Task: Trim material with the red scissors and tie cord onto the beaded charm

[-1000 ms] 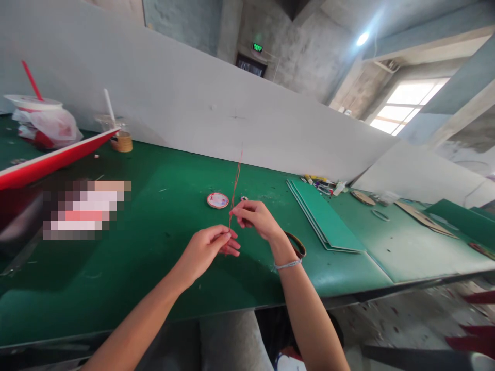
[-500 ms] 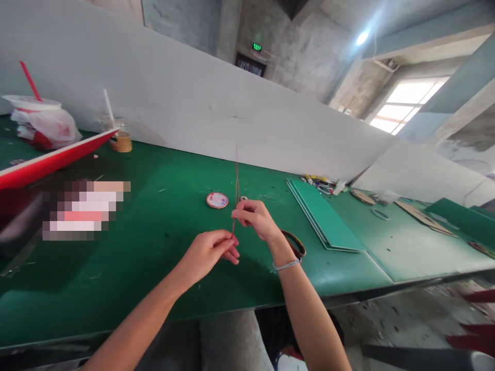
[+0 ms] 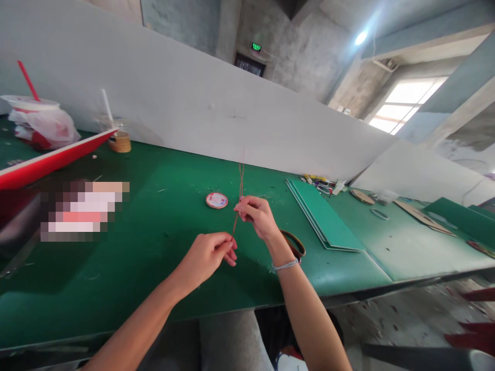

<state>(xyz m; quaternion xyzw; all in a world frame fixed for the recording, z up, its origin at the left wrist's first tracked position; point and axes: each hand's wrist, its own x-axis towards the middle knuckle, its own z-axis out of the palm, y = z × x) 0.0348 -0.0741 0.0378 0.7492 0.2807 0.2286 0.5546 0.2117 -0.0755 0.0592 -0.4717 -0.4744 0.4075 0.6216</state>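
A thin reddish cord [image 3: 235, 224], which looks twisted, is stretched between my two hands above the green tabletop. Its lower end is pinched in my left hand [image 3: 217, 251], thumb against forefinger. Higher up and a little to the right, my right hand [image 3: 256, 214] pinches the same cord in its fingertips. From there thin strands run upward and away toward the white panel; their far ends are too fine to follow. Just left of my right hand lies a small round disc [image 3: 217, 200] with a red rim and a pale patterned face.
Stacked green boards [image 3: 327, 219] lie to the right, with several small tools [image 3: 320, 183] behind them. A brown ring-shaped band [image 3: 294, 245] sits by my right wrist. At left are a red-edged board [image 3: 58, 159], a bagged cup [image 3: 40, 121] and a tan roll [image 3: 120, 142].
My right hand has moved slightly right along with the cord, and the strands beyond it now lean right. My left hand is still pinching the lower end, nearly unmoved.
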